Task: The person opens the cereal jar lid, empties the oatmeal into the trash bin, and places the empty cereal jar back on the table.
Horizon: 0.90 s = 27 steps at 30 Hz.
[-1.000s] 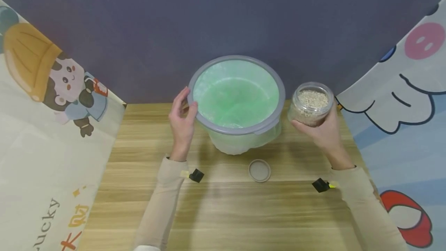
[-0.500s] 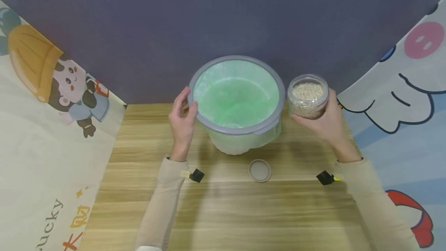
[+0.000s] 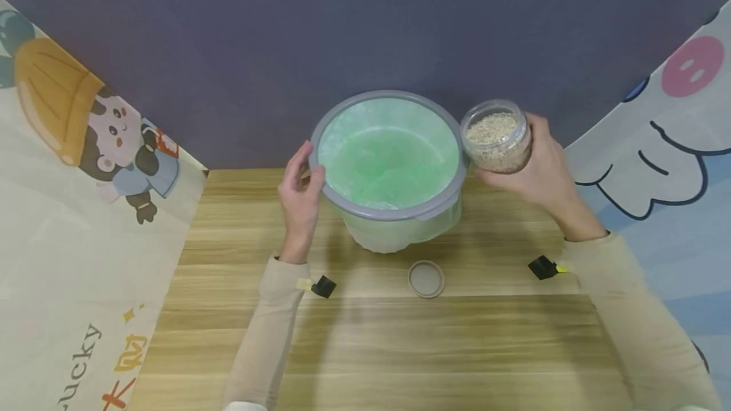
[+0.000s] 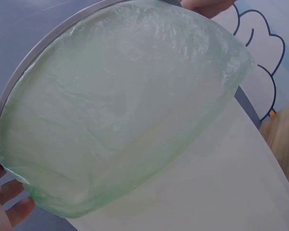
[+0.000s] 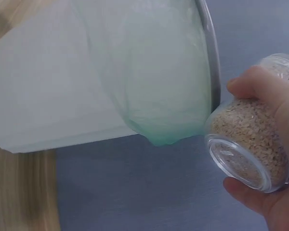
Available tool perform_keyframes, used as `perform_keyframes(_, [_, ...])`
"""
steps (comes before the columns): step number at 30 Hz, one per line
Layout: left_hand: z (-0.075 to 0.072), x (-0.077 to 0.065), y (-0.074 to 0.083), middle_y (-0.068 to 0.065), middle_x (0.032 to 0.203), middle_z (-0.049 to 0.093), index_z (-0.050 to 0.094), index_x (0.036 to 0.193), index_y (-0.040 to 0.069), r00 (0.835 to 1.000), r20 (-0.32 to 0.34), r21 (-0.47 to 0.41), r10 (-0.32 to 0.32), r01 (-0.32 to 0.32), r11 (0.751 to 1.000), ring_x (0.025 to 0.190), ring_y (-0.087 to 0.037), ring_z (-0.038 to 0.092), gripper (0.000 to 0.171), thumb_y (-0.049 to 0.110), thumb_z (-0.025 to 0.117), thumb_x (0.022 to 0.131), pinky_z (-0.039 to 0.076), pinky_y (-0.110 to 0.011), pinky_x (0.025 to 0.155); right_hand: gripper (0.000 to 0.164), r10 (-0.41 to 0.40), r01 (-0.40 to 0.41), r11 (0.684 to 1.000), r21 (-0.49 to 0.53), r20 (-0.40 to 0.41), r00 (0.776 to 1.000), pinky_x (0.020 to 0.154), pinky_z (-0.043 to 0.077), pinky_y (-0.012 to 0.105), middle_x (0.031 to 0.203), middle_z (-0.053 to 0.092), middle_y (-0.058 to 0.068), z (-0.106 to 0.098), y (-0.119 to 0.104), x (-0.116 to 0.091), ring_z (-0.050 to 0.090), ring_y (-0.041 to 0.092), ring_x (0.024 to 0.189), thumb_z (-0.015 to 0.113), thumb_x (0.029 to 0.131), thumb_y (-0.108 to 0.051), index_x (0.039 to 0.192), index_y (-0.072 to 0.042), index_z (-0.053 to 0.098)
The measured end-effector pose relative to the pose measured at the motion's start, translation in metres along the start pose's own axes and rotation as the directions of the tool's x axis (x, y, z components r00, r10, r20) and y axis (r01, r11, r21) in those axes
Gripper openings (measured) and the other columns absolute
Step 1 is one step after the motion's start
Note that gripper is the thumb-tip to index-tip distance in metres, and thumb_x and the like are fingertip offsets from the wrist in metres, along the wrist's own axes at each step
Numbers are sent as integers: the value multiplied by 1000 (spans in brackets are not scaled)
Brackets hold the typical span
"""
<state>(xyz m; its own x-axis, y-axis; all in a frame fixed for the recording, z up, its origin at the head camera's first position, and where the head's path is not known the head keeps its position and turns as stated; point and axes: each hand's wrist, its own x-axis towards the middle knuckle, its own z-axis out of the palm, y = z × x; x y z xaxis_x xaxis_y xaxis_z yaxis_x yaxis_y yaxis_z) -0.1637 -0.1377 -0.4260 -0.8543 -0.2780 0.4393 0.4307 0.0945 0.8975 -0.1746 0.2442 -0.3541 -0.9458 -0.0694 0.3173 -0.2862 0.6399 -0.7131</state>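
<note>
A trash bin (image 3: pixel 381 238) with a grey rim stands on the table, lined with a translucent green plastic bag (image 3: pixel 388 151) folded over its edge. My left hand (image 3: pixel 299 202) holds the bin's rim at the left, fingers curled against the bag-covered outside in the left wrist view. At the right, my right hand (image 3: pixel 548 167) grips a clear open jar (image 5: pixel 250 139) filled with pale grains or flakes. The jar tilts slightly left, its mouth close beside the rim; whether they touch I cannot tell. The grains (image 3: pixel 492 129) are inside the jar.
A round beige lid (image 3: pixel 426 279) lies on the wooden table (image 3: pixel 440 347) in front of the bin. A dark blue-grey wall (image 3: pixel 365 24) rises behind it. Cartoon-printed panels stand at the left (image 3: pixel 51 221) and right (image 3: pixel 685 221).
My right hand has lifted the jar up and leftward to the bin's rim, and the jar now leans a little left. My left hand and the bin have stayed in place.
</note>
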Motion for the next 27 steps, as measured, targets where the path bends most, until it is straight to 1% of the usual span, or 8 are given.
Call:
perform_keyframes(4, [1, 0, -1, -8, 151, 56, 57, 144, 1, 1000, -3, 11, 5, -5, 1000, 123, -19, 60, 48, 15, 64, 98, 54, -30, 98, 111, 22, -20, 999, -33, 46, 999, 105, 40, 73, 148, 48, 23, -3, -3, 6, 48, 47, 131, 95, 67, -25, 156, -8, 32])
perform_keyframes(6, [2, 0, -1, -8, 151, 56, 57, 144, 1, 1000, -4, 15, 8, -8, 1000, 123, -19, 60, 49, 15, 64, 98, 54, -30, 99, 112, 18, -15, 998, -55, 58, 998, 104, 41, 74, 148, 48, 24, -3, -4, 10, 49, 48, 130, 95, 67, -27, 157, -7, 31])
perform_keyframes(12, [3, -1, -1, -15, 151, 54, 58, 144, 1, 1000, -11, 6, 10, -10, 1000, 123, -20, 60, 47, 11, 65, 98, 54, -30, 97, 112, -21, 29, 995, -100, 74, 997, 103, 42, 73, 145, 49, 26, -4, -6, 16, 50, 48, 126, 94, 65, -26, 156, -4, 32])
perform_keyframes(18, [9, 2, -5, -10, 151, 56, 58, 143, 1, 1000, -24, 4, 7, -7, 1000, 123, -20, 59, 46, 10, 65, 98, 53, -30, 98, 110, -48, 60, 991, -121, 102, 994, 102, 42, 74, 145, 48, 27, -6, -2, 31, 50, 49, 126, 93, 66, -25, 155, -2, 32])
perform_keyframes(22, [14, 4, -8, -10, 150, 56, 58, 142, 0, 1000, -30, 7, 4, -4, 1000, 123, -20, 59, 45, 9, 64, 98, 53, -30, 98, 110, -62, 77, 988, -130, 118, 991, 103, 42, 73, 146, 47, 26, -6, 2, 39, 50, 48, 127, 93, 65, -26, 155, -3, 33])
perform_keyframes(27, [19, 5, -11, -11, 150, 56, 58, 142, -1, 999, -41, 12, 6, -6, 1000, 123, -19, 59, 45, 7, 64, 98, 53, -30, 98, 109, -111, 130, 981, -146, 126, 986, 104, 42, 72, 145, 48, 26, -5, 10, 49, 50, 47, 128, 93, 64, -26, 153, -1, 36])
